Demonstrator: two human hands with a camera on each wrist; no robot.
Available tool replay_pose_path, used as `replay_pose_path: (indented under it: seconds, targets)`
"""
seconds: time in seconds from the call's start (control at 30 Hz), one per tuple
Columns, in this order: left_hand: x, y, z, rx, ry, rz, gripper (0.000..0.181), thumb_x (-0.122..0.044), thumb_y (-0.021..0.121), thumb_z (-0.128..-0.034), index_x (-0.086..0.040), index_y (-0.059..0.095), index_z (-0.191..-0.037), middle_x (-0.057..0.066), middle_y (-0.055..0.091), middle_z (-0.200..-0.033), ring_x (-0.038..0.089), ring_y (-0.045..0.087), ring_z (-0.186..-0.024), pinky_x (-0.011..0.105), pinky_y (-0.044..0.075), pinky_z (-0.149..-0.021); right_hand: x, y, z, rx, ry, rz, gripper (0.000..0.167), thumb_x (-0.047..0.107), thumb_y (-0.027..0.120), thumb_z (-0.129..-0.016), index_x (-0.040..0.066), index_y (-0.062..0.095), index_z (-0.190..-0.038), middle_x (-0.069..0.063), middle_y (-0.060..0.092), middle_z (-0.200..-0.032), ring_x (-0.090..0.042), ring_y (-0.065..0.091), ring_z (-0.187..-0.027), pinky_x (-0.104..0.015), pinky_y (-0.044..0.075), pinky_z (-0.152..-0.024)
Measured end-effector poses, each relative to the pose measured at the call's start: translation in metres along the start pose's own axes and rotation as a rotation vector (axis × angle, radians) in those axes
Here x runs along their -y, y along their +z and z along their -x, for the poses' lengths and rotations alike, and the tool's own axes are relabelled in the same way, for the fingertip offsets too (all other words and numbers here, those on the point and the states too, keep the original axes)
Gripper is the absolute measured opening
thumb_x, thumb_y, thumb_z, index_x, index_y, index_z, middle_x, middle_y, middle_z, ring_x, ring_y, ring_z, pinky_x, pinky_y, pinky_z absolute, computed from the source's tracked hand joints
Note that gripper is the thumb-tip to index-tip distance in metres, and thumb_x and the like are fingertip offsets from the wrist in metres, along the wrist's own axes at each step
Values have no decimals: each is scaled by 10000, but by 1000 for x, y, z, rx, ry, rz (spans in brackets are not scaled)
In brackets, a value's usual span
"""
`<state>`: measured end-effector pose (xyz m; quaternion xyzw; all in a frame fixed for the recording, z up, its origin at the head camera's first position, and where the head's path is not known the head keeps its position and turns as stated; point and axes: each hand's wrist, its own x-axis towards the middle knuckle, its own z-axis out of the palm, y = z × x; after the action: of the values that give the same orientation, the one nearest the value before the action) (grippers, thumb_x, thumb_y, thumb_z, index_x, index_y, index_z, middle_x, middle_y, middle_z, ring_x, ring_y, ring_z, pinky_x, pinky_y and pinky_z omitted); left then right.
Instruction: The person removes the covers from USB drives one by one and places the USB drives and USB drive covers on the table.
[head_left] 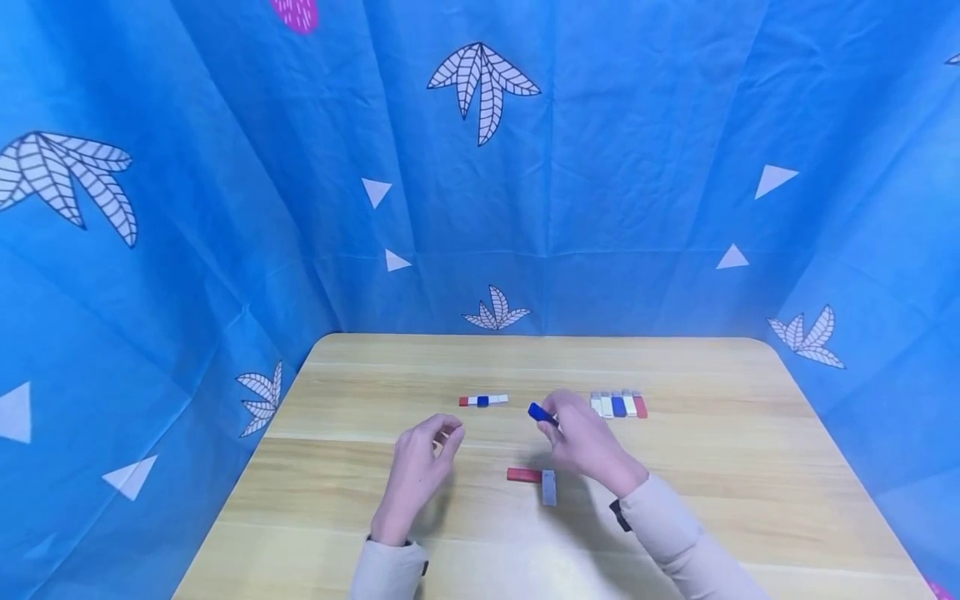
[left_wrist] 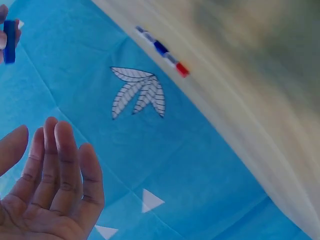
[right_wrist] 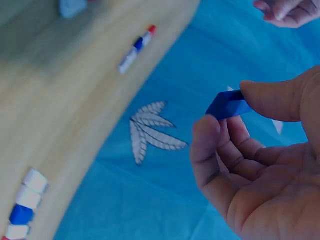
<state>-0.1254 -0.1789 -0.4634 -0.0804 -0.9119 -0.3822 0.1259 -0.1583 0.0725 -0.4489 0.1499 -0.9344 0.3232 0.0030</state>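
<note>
My right hand (head_left: 588, 437) is raised over the table and pinches a small blue block (head_left: 537, 412). In the right wrist view the thumb and fingertips grip this blue block (right_wrist: 227, 105). My left hand (head_left: 420, 467) hovers to the left with relaxed fingers; the left wrist view shows its palm (left_wrist: 47, 215) holding nothing. On the table below and between the hands lies a red block (head_left: 523, 475). A pale grey block (head_left: 549, 489) sits at the red one's right end, turned across it, seemingly touching.
Farther back stands a short row of red, white and blue blocks (head_left: 483, 401). Another row of several white, blue and red blocks (head_left: 618, 406) lies side by side behind the right hand. A blue patterned curtain (head_left: 637, 167) surrounds the wooden table (head_left: 360, 367) at the back and sides.
</note>
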Motion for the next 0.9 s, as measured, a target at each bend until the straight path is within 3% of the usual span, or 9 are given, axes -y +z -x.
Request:
replay_pose_path:
  seconds: [0.13, 0.27, 0.47, 0.7, 0.9]
  targets:
    - [-11, 4, -6, 2, 54, 11, 132, -184, 686, -970, -105, 736, -1063, 9, 757, -913, 125, 675, -835, 268, 545, -723, 3, -10, 0, -43, -9, -57, 133, 81, 694, -948, 31, 605, -1034, -67, 618, -912, -140, 498, -662, -218, 409, -529]
    - [-26, 7, -15, 15, 98, 38, 142, -201, 675, -978, -119, 724, -1084, -9, 749, -911, 108, 669, -836, 243, 535, -729, 7, -17, 1, -106, -40, -54, 158, 87, 699, -946, 21, 610, -1059, -77, 634, -931, -142, 538, -701, -227, 456, -578]
    - [-48, 14, -26, 17, 190, 87, 177, -203, 650, -995, -102, 714, -1126, 7, 752, -926, 122, 680, -841, 337, 591, -764, 15, -25, 5, -194, -100, -34, 180, 85, 727, -924, 26, 617, -1054, -65, 650, -915, -146, 629, -763, -273, 537, -672]
    - [-65, 24, -32, 14, 247, 146, 200, -221, 644, -1001, -85, 707, -1133, 26, 760, -929, 139, 697, -836, 321, 589, -758, 23, -28, 13, -241, -131, -76, 216, 81, 752, -905, 31, 610, -1059, -60, 638, -894, -86, 583, -694, -206, 526, -630]
    - [-71, 30, -33, 29, 263, 201, 228, -292, 615, -1021, -111, 714, -1118, 11, 754, -919, 119, 685, -822, 323, 578, -747, 27, -28, 18, -277, -179, -82, 223, 58, 762, -889, 39, 614, -1054, -44, 636, -882, -77, 554, -691, -188, 509, -604]
